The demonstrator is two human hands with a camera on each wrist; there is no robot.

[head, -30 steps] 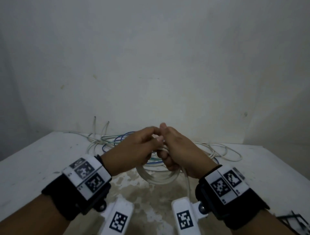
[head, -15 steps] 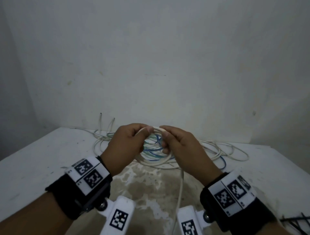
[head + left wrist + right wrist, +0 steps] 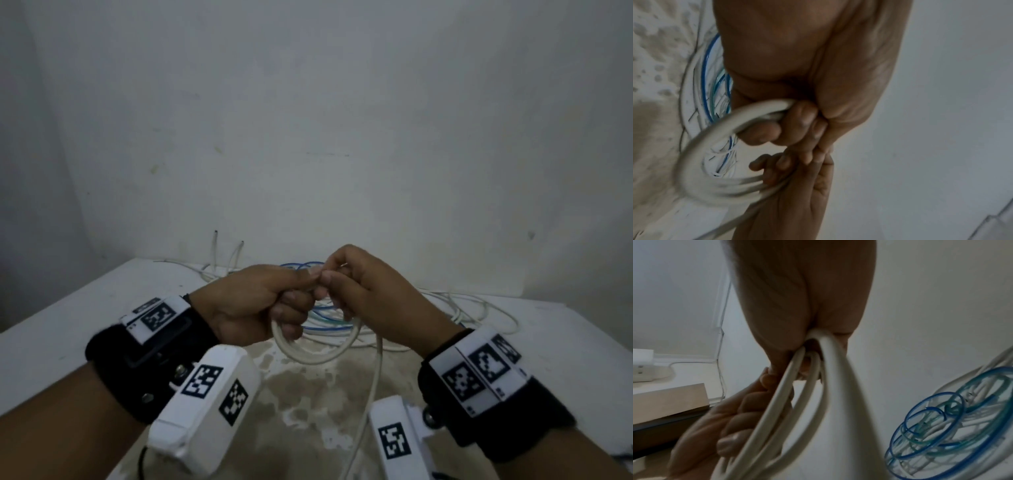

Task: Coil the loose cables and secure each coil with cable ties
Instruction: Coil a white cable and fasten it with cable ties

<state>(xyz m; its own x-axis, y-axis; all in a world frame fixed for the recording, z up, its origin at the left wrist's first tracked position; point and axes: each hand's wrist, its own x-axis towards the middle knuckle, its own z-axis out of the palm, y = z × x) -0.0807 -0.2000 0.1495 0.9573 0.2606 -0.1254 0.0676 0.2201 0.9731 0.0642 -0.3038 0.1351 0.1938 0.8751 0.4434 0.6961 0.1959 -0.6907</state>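
- The white-topped bench (image 3: 61,322), worn and stained near its front edge, carries everything; you work above its middle, facing the pale wall (image 3: 308,120).
- Along the back edge lies the loose heap of thin white, blue and green cables (image 3: 329,325), well apart from your coil, waiting its turn.
- Your left hand (image 3: 246,308) has its fingers curled round the left side of the small coil of thick white cable (image 3: 308,356), which hangs in the air above the bench middle.
- Your right hand (image 3: 370,294) pinches the coil's top just beside the left thumb, its fingers wrapped round the gathered strands, as the right wrist view shows.
- The free tail of the white cable (image 3: 370,394) drops from the right hand towards the front edge.
- To wind well, I judge you should anchor the loops with the left hand and let only the right feed each new turn, matching the size of those already laid.
- Feed the tail without twisting it, or the turns may spring apart.
- Keep the coil clear of the heap behind, so no thin strand snags.
- No cable tie shows now; fetch one only once the tail is wound in.
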